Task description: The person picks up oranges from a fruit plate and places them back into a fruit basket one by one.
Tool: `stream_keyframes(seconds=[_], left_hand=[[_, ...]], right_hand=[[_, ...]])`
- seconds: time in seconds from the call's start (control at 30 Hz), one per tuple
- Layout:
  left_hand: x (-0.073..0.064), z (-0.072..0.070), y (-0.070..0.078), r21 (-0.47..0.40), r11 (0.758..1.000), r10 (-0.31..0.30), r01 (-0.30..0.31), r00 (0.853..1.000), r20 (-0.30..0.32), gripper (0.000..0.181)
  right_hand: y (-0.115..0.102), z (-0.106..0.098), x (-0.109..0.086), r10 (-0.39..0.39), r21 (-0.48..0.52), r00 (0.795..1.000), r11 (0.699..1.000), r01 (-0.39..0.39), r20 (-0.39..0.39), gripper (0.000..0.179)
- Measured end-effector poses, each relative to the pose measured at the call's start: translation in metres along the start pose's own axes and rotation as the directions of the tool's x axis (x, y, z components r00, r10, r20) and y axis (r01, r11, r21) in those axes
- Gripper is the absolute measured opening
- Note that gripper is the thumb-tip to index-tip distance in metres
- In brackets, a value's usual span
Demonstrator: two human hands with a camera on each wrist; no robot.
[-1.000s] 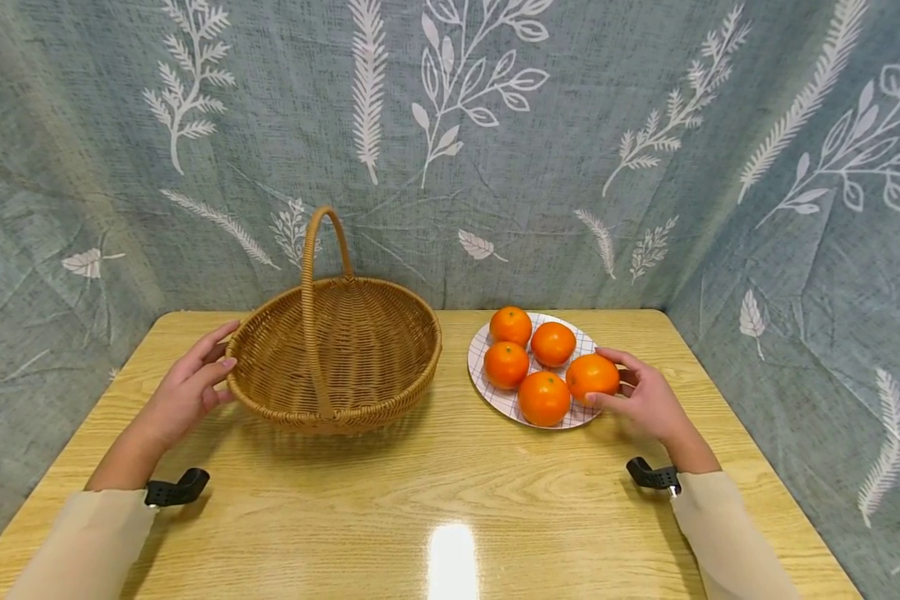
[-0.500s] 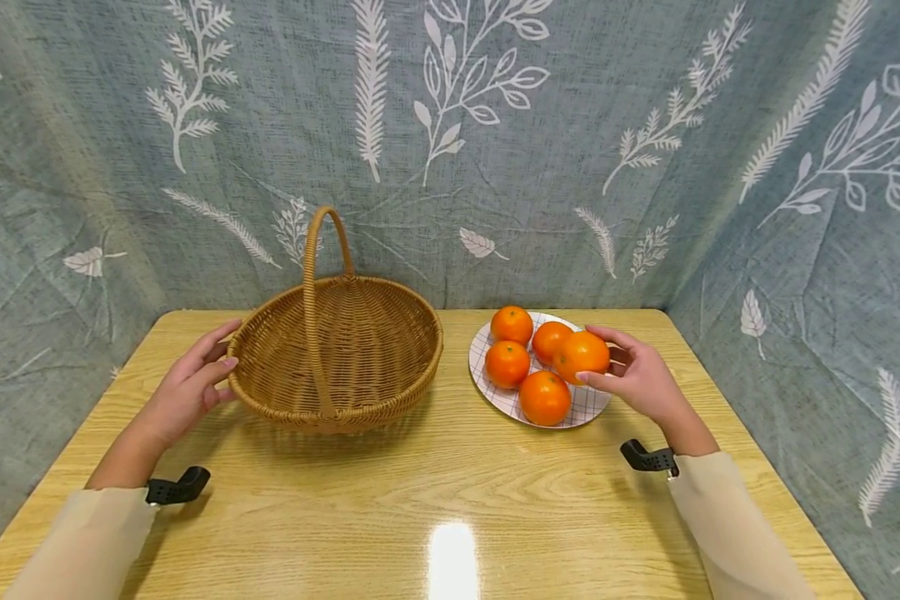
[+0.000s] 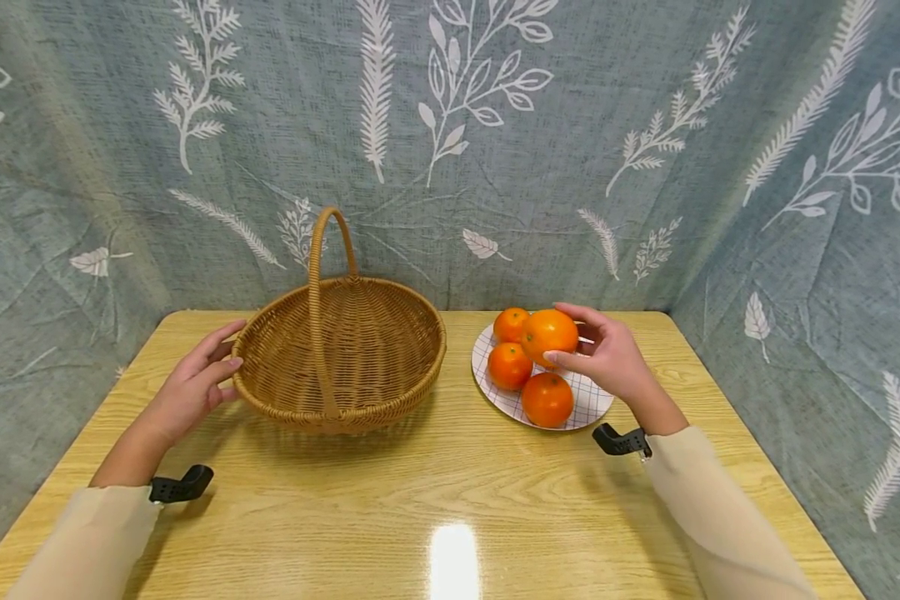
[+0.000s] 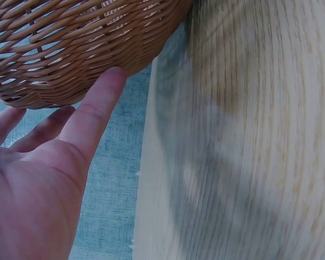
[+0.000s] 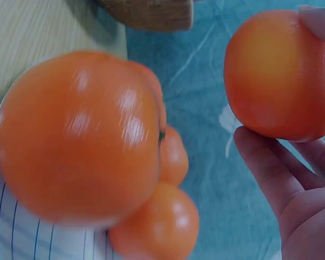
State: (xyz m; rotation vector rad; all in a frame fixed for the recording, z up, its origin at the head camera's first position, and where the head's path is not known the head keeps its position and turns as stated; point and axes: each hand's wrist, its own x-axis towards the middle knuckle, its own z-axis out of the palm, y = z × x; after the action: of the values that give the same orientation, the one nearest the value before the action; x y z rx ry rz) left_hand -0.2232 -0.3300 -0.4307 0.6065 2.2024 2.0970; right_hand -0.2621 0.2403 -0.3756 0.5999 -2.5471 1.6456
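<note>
A brown wicker basket point(image 3: 382, 408) with a tall arched handle stands at the left of the table. My left hand point(image 3: 195, 383) touches its left side with fairly straight fingers; in the left wrist view the thumb point(image 4: 95, 111) rests against the outer weave. My right hand point(image 3: 607, 354) holds an orange point(image 3: 549, 335) between thumb and fingers, raised above a white checked plate point(image 3: 592, 400). On the plate lie an orange point(image 3: 512, 325) at the back, another orange point(image 3: 509, 367) at the left and a third orange point(image 3: 547, 400) in front. The held orange blocks part of the plate.
The light wood table point(image 3: 390, 508) carries a bright reflection near its front edge. Patterned grey-blue cloth point(image 3: 405, 233) hangs behind the table and at both sides. A black wrist camera point(image 3: 183, 485) is strapped to the left wrist, another black wrist camera point(image 3: 621, 440) to the right.
My right hand has lifted the orange off the plate's right side and carried it up and to the left, over the back of the plate. The left hand and basket have stayed put.
</note>
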Motion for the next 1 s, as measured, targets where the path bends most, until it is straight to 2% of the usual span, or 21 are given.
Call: stream_keyframes(seconds=[0.27, 0.57, 0.8, 1.0], left_hand=[[0.001, 0.003, 0.000, -0.005, 1.000, -0.012, 0.012, 1.000, -0.015, 0.058], [0.004, 0.005, 0.003, -0.007, 1.000, -0.019, 0.019, 0.999, -0.027, 0.059], [0.006, 0.007, 0.005, -0.002, 1.000, -0.023, 0.023, 0.999, -0.036, 0.059], [0.006, 0.008, 0.006, 0.013, 1.000, -0.018, 0.019, 0.999, -0.034, 0.059]], right_hand=[[-0.013, 0.017, 0.022, -0.010, 0.079, 1.000, 0.997, 0.009, 0.014, 0.067], [-0.030, 0.036, 0.047, -0.055, 0.190, 0.998, 0.981, 0.047, 0.037, 0.065], [-0.040, 0.048, 0.065, -0.033, 0.259, 0.997, 0.966, 0.015, 0.066, 0.067], [-0.048, 0.060, 0.080, -0.029, 0.278, 0.996, 0.960, 0.005, 0.082, 0.066]])
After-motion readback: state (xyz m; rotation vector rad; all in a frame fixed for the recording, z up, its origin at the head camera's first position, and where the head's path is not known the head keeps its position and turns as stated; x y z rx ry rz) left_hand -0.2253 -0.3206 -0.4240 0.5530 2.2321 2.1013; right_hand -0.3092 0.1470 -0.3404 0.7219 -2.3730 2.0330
